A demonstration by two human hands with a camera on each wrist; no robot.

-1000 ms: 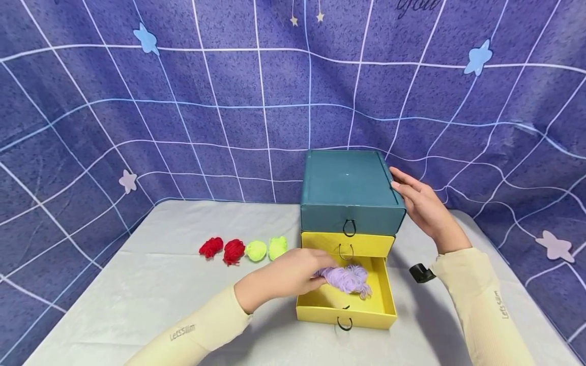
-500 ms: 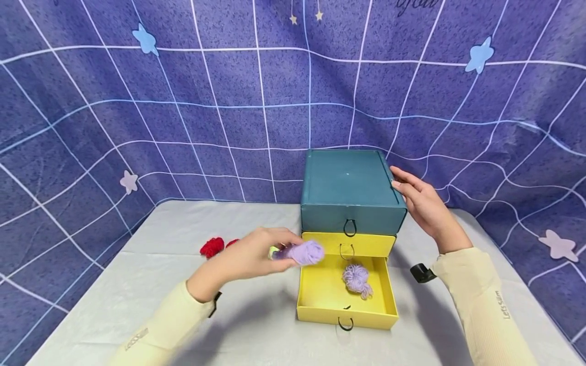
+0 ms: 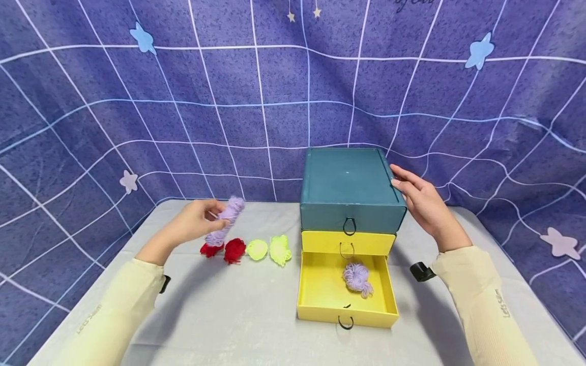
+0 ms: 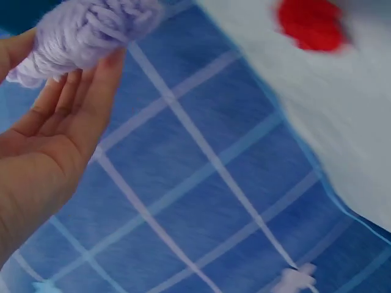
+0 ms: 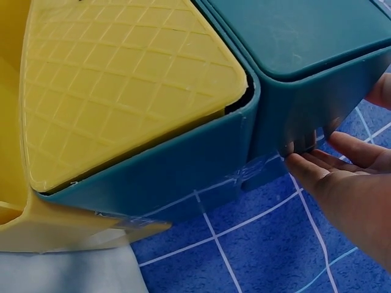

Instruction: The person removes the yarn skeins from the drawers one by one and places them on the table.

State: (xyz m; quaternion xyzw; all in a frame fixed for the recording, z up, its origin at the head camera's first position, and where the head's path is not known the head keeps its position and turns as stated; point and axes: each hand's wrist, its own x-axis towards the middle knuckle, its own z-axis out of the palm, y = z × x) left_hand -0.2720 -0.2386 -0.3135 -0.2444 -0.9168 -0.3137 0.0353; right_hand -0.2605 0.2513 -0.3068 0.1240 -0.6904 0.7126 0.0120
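My left hand [image 3: 198,222] pinches a long lilac yarn skein [image 3: 227,218] between thumb and fingers, raised over the table's left side. In the head view the skein overlaps a red yarn bundle [image 3: 212,249]. The left wrist view shows the lilac skein [image 4: 91,36] in the fingers. My right hand [image 3: 421,206] rests against the right side of a teal drawer cabinet [image 3: 348,178], fingertips at its upper edge. Its bottom yellow drawer [image 3: 316,315] stands pulled out, with another lilac yarn bundle [image 3: 356,277] lying inside.
To the right of the first red bundle, a second red yarn bundle [image 3: 234,250] and two neon yellow yarn bundles [image 3: 257,249] lie in a row. Above the pulled-out drawer is a closed yellow drawer [image 3: 327,242]. A purple curtain [image 3: 229,76] hangs behind the table.
My left hand has lifted the lilac skein out of the open drawer and carried it left, over the red yarn. The right hand has stayed at the cabinet's side.
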